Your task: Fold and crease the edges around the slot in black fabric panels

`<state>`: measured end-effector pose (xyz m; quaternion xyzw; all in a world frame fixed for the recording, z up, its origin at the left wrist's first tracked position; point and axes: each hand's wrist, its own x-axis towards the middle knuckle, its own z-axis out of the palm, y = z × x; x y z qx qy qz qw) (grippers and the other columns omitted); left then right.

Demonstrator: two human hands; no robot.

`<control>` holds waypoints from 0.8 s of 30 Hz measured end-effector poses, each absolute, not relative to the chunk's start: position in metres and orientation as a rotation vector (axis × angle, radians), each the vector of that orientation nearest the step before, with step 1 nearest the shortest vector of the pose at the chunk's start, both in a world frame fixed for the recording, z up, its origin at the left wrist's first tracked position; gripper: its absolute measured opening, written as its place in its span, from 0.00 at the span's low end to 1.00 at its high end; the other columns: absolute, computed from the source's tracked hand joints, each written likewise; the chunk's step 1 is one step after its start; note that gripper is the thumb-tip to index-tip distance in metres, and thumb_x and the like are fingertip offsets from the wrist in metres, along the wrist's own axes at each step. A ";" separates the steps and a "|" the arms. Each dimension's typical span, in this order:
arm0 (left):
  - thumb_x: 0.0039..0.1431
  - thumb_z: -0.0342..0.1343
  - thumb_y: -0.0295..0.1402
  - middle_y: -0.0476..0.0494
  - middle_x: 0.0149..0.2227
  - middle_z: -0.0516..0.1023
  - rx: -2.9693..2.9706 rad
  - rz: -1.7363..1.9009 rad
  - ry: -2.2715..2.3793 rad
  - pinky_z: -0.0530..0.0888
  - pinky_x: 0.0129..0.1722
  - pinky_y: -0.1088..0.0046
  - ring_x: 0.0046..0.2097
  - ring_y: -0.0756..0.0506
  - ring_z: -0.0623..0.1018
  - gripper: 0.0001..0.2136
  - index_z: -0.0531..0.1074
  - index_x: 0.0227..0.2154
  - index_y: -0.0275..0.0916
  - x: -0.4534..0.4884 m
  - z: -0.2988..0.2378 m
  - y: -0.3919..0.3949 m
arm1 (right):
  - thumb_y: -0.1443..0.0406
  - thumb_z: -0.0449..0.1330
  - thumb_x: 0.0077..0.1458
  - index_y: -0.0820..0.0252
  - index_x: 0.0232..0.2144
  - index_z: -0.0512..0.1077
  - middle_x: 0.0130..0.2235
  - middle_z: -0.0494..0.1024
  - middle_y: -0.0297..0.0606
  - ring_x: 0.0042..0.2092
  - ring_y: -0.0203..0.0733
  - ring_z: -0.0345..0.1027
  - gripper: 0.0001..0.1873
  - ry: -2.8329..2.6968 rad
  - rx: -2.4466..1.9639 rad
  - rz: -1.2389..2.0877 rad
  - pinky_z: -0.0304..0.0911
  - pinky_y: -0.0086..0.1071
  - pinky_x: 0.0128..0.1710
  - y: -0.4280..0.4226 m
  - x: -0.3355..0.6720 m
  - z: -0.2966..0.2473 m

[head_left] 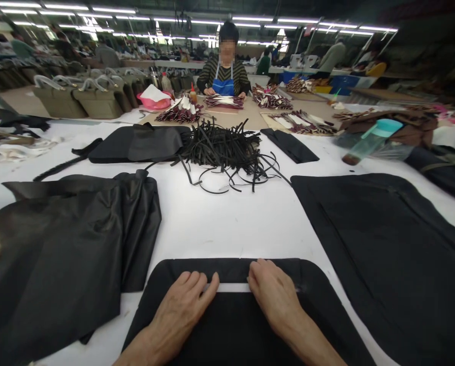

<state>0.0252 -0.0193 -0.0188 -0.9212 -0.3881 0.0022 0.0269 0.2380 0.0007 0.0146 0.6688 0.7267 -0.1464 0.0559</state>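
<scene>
A black panel [242, 330] with rounded far corners lies right in front of me, a narrow slot showing white across its far part. My left hand [185, 302] is on the left side of that slot, fingers bent over the black strip and the thumb stretched along it. On the right side, my right hand [273, 290] has its thumb and fingers pinched together on the strip's edge. The fingertips of both hands are partly hidden. Between the hands, a stretch of the black strip lies flat along the slot.
Black sheets [71, 244] lie piled at left, a large black panel [383, 254] at right. Beyond are a heap of thin black strips [223, 150], a black piece [290, 145] and a bottle with a turquoise lid [376, 140]. A person in a blue apron [225, 85] works opposite, near olive bags [98, 96].
</scene>
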 end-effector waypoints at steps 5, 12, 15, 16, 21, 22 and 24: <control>0.55 0.42 0.18 0.49 0.37 0.70 -2.840 0.119 -1.042 0.63 0.39 0.66 0.37 0.45 0.69 0.32 0.47 0.60 0.52 0.029 -0.015 -0.014 | 0.70 0.51 0.58 0.58 0.28 0.71 0.33 0.75 0.37 0.37 0.43 0.67 0.11 2.197 2.036 -0.429 0.51 0.33 0.34 0.002 0.239 0.014; 0.56 0.44 0.19 0.45 0.42 0.70 -2.786 0.085 -1.069 0.61 0.45 0.63 0.43 0.43 0.69 0.28 0.52 0.59 0.46 0.028 -0.023 -0.018 | 0.70 0.53 0.56 0.59 0.28 0.71 0.33 0.75 0.36 0.38 0.43 0.67 0.09 2.239 2.054 -0.426 0.52 0.32 0.35 -0.001 0.242 0.011; 0.56 0.44 0.19 0.44 0.44 0.71 -2.766 0.026 -1.052 0.61 0.47 0.64 0.45 0.44 0.69 0.25 0.57 0.56 0.42 0.016 -0.026 -0.019 | 0.71 0.52 0.57 0.59 0.28 0.71 0.32 0.75 0.37 0.36 0.42 0.67 0.09 2.272 2.037 -0.418 0.52 0.32 0.34 -0.001 0.242 0.013; 0.55 0.44 0.19 0.44 0.44 0.71 -2.752 0.004 -1.053 0.61 0.47 0.64 0.45 0.44 0.69 0.24 0.58 0.55 0.41 0.012 -0.028 -0.020 | 0.71 0.52 0.57 0.59 0.27 0.71 0.32 0.75 0.37 0.36 0.42 0.67 0.10 2.281 2.035 -0.411 0.52 0.32 0.34 -0.001 0.242 0.014; 0.55 0.44 0.19 0.42 0.44 0.73 -2.675 -0.161 -1.141 0.61 0.48 0.64 0.44 0.44 0.69 0.20 0.65 0.49 0.38 -0.013 -0.040 -0.025 | 0.71 0.52 0.57 0.59 0.26 0.69 0.31 0.74 0.37 0.34 0.41 0.66 0.10 2.325 2.046 -0.390 0.53 0.31 0.33 -0.002 0.244 0.012; 0.55 0.44 0.19 0.42 0.44 0.73 -2.660 -0.183 -1.170 0.61 0.47 0.64 0.44 0.44 0.69 0.19 0.66 0.49 0.39 -0.017 -0.042 -0.026 | 0.71 0.53 0.56 0.59 0.26 0.69 0.30 0.74 0.37 0.34 0.40 0.66 0.09 2.334 2.043 -0.394 0.53 0.31 0.33 -0.002 0.244 0.010; 0.55 0.44 0.19 0.43 0.43 0.73 -2.639 -0.211 -1.214 0.61 0.47 0.65 0.44 0.45 0.69 0.20 0.66 0.48 0.40 -0.023 -0.045 -0.029 | 0.71 0.53 0.56 0.59 0.26 0.69 0.30 0.74 0.36 0.34 0.40 0.66 0.09 2.348 2.036 -0.400 0.53 0.31 0.33 -0.002 0.245 0.009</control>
